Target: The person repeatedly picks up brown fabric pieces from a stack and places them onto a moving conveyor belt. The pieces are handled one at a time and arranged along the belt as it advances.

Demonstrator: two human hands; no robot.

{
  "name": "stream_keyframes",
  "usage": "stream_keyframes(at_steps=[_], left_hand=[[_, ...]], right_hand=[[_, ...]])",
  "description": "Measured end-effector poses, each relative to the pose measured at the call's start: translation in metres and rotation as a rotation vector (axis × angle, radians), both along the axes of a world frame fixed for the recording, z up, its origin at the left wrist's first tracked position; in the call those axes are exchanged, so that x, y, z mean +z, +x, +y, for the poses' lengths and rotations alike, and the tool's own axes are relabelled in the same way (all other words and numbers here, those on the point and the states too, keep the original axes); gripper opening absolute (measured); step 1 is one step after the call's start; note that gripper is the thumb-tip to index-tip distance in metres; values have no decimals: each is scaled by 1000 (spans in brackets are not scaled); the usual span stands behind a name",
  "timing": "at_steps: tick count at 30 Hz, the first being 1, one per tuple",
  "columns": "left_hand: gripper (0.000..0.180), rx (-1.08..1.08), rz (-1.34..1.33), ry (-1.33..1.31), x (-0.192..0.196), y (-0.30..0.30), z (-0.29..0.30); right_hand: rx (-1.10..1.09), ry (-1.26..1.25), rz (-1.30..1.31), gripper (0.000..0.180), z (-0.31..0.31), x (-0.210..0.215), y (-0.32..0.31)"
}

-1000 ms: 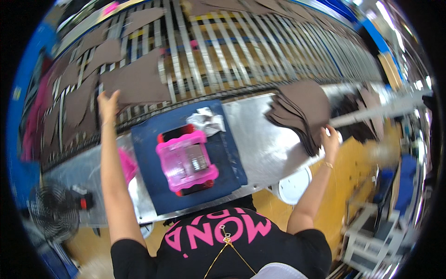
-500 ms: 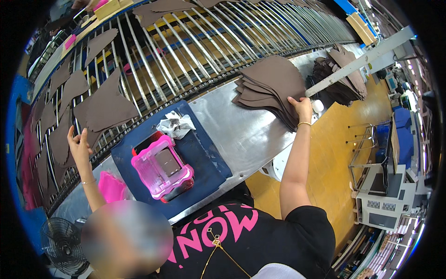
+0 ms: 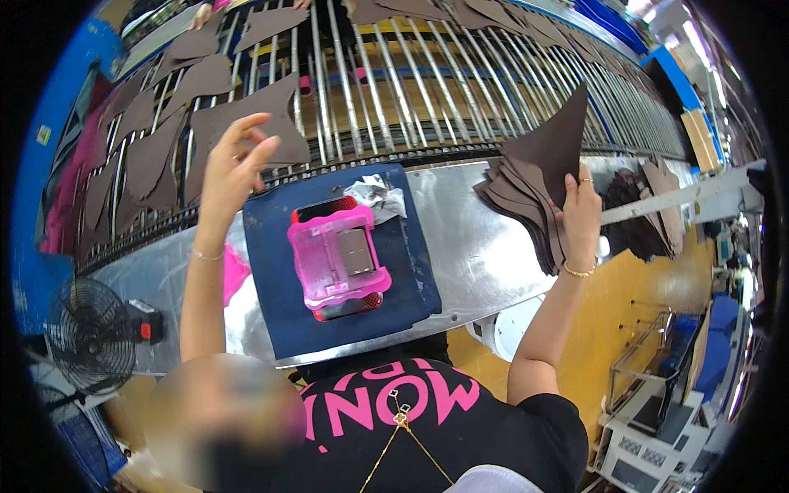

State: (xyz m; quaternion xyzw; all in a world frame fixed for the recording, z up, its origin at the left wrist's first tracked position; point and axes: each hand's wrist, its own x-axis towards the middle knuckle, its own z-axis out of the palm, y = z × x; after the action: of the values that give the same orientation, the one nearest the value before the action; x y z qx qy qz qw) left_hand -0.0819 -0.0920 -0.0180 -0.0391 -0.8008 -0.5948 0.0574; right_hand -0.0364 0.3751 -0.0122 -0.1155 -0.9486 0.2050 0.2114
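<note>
My right hand (image 3: 582, 209) pinches the edge of a brown flat panel (image 3: 552, 135), thin like leather or fabric. The panel is raised and tilted, its pointed end up, over a fanned stack of similar brown pieces (image 3: 511, 201) on the metal table. My left hand (image 3: 237, 164) is in the air with its fingers bent and apart, holding nothing. Behind it, a brown panel (image 3: 283, 135) lies on the rollers. Between my arms, a pink plastic frame-like device (image 3: 316, 267) with red-and-black ends sits on a navy pad (image 3: 275, 324).
A roller conveyor (image 3: 386, 90) carrying scattered brown pieces runs along the far side. Crumpled white paper (image 3: 382, 197) lies on the pad. A pale bar (image 3: 686, 195) juts in beside dark pieces (image 3: 629, 193) at right. At left stands a black fan (image 3: 90, 333). Another person's hand (image 3: 200, 15) shows at far left.
My right hand has lifted the top brown panel, which lay flat on the stack. My left hand has moved forward and right. The whole view has shifted.
</note>
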Motion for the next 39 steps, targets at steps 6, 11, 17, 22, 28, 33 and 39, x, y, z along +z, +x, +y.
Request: stream_keyframes(at_steps=[6,11,17,22,28,33,39], left_hand=[[62,-17,189,-180,10,11,32],[45,-193,-75,170,35,27,9],[23,77,92,19,63,94,-64],[21,258,239,-199,65,137,-91],[10,382,64,-258,65,157,-81],[10,111,-64,-329,38,152,-66],[4,-106,-108,-372,25,124,3]], right_hand=[[545,-293,216,28,-96,80,7],[856,-1049,120,25,-149,90,9],[913,-500,71,27,-188,27,4],[1014,-502,68,16,-219,-6,19],[1068,-302,141,14,-209,-13,22],[1064,-253,168,19,-165,-24,18],[801,-297,-55,8,-103,-50,47]])
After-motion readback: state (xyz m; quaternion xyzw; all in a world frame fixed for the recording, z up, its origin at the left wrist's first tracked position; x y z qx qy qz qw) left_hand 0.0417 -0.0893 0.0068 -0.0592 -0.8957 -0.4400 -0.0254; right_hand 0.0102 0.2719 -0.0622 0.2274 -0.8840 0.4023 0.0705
